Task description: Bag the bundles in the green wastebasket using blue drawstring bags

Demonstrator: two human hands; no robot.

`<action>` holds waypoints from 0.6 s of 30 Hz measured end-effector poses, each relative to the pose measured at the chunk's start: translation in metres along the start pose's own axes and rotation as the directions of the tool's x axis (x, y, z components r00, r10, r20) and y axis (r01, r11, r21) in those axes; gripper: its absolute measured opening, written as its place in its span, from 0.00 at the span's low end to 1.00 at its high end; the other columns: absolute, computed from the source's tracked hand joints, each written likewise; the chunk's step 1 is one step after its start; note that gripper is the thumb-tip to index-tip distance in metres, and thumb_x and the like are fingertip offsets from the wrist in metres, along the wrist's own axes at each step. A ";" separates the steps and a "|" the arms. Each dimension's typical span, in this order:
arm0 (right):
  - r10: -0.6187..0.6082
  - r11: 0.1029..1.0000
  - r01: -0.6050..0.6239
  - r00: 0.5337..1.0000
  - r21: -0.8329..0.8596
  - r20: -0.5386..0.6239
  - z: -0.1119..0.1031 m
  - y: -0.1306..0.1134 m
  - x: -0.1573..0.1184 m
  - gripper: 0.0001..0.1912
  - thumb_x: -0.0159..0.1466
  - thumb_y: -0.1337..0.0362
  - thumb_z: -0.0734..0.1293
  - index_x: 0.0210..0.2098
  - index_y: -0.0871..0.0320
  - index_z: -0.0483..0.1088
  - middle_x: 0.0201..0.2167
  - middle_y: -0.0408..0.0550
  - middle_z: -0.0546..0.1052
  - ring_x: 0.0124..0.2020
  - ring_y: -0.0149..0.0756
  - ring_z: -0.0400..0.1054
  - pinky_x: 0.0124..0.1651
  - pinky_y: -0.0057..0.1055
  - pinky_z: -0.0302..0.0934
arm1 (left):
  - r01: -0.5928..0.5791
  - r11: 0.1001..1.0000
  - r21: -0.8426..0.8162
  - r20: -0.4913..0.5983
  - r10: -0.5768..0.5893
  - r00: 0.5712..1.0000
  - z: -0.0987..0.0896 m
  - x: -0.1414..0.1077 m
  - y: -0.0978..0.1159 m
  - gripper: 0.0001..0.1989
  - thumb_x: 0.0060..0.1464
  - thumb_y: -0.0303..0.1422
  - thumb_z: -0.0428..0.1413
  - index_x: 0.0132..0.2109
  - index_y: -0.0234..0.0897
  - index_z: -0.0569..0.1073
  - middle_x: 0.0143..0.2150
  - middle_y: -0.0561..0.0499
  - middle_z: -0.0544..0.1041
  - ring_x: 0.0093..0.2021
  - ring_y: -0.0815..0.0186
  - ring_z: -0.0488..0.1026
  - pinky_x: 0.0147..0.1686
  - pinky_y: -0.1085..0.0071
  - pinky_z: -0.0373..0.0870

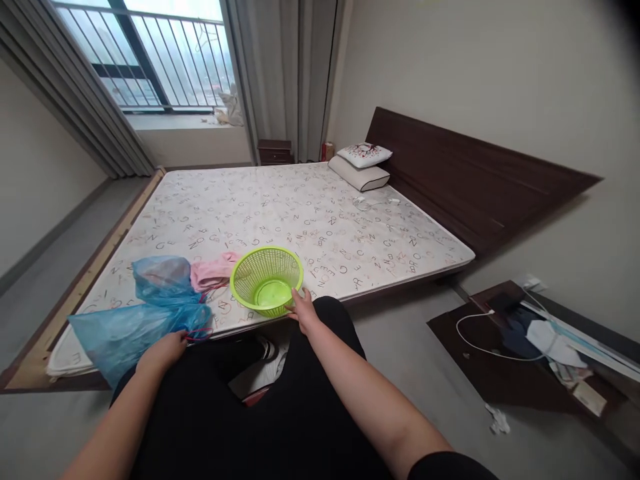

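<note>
My right hand (303,312) grips the near right rim of a lime-green plastic basket (267,252), with the thumb over the edge and fingers along the outside. The basket stands upright near the mattress edge, with nothing inside it. My left hand (163,353) is closed at the gathered end of a blue plastic bag (115,333), by its pink drawstring (200,331); the fingertips are partly hidden. This bag drapes over the mattress edge. Behind it lies a second blue bag (163,275) with something inside. Folded pink cloth (214,272) rests between that bag and the basket.
The bare letter-print mattress (240,207) stretches ahead, with pillows (363,167) by the dark headboard (475,167). On the right, a low dark nightstand (475,353) carries a white cable (463,333) and cloths. A small nightstand (275,150) stands near the curtains.
</note>
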State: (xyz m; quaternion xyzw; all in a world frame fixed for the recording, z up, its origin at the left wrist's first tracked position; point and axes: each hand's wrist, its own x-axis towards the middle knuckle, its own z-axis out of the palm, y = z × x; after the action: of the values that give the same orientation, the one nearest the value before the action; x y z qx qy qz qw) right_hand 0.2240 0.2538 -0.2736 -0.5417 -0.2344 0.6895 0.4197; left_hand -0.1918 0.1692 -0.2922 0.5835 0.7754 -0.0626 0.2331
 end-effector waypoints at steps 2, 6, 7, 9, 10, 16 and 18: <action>-0.016 1.000 0.016 1.000 -0.027 -0.006 -0.004 -0.001 0.000 0.43 0.69 0.47 0.67 0.75 0.45 0.44 0.69 0.55 0.67 0.38 0.33 0.78 0.39 0.32 0.73 | 0.008 1.000 0.015 0.027 -0.008 1.000 -0.002 -0.004 0.001 0.14 0.54 0.37 0.53 0.42 0.40 0.80 0.47 0.38 0.84 0.51 0.44 0.81 0.52 0.56 0.72; -0.015 0.996 0.015 1.000 -0.093 0.005 -0.015 -0.004 -0.003 0.41 0.68 0.49 0.69 0.73 0.46 0.49 0.65 0.55 0.71 0.36 0.34 0.79 0.36 0.32 0.71 | 0.023 1.000 0.018 0.048 -0.024 0.999 -0.006 -0.009 0.001 0.16 0.54 0.39 0.52 0.43 0.38 0.80 0.48 0.35 0.84 0.53 0.42 0.80 0.53 0.53 0.72; -0.025 0.996 0.026 1.000 -0.090 0.012 -0.019 -0.004 -0.005 0.39 0.66 0.49 0.70 0.71 0.47 0.53 0.62 0.54 0.73 0.35 0.34 0.79 0.36 0.32 0.71 | 0.025 1.000 0.006 0.047 -0.025 0.999 -0.006 -0.009 0.002 0.16 0.54 0.39 0.52 0.44 0.38 0.79 0.49 0.34 0.83 0.53 0.41 0.80 0.53 0.53 0.72; -0.071 0.997 0.071 0.997 -0.031 -0.005 -0.028 -0.001 -0.012 0.31 0.63 0.50 0.72 0.62 0.52 0.63 0.53 0.52 0.78 0.33 0.33 0.78 0.35 0.30 0.70 | 0.020 0.999 -0.032 0.045 -0.019 0.999 -0.005 -0.006 0.003 0.18 0.53 0.40 0.54 0.46 0.39 0.79 0.51 0.34 0.83 0.55 0.41 0.79 0.54 0.54 0.73; -0.096 0.995 0.097 0.995 0.016 -0.034 -0.033 0.001 -0.017 0.26 0.62 0.51 0.73 0.55 0.53 0.67 0.48 0.50 0.80 0.32 0.32 0.77 0.34 0.29 0.70 | 0.014 0.998 -0.055 0.048 -0.011 0.999 -0.004 -0.004 0.005 0.18 0.52 0.41 0.55 0.46 0.39 0.80 0.52 0.34 0.83 0.56 0.42 0.79 0.54 0.54 0.73; -0.093 0.985 0.114 0.983 0.131 -0.156 -0.049 0.018 -0.038 0.17 0.58 0.55 0.74 0.37 0.53 0.64 0.35 0.44 0.80 0.32 0.35 0.77 0.31 0.29 0.70 | -0.022 0.982 -0.189 0.064 0.034 0.997 0.001 0.014 0.029 0.16 0.44 0.40 0.63 0.41 0.41 0.81 0.47 0.38 0.84 0.54 0.40 0.80 0.52 0.56 0.74; -0.075 0.990 0.092 0.985 0.103 -0.156 -0.048 0.020 -0.040 0.15 0.58 0.55 0.73 0.36 0.52 0.63 0.36 0.44 0.80 0.34 0.37 0.77 0.33 0.31 0.71 | -0.018 0.976 -0.217 0.054 0.031 0.998 -0.001 0.020 0.039 0.16 0.44 0.39 0.63 0.41 0.38 0.81 0.45 0.39 0.84 0.53 0.40 0.80 0.51 0.57 0.74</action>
State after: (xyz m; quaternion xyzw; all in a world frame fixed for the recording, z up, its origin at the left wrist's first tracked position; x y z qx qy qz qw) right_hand 0.2650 0.2034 -0.2818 -0.5585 -0.1862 0.6398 0.4940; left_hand -0.1594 0.1991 -0.2933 0.5622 0.7634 0.0084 0.3178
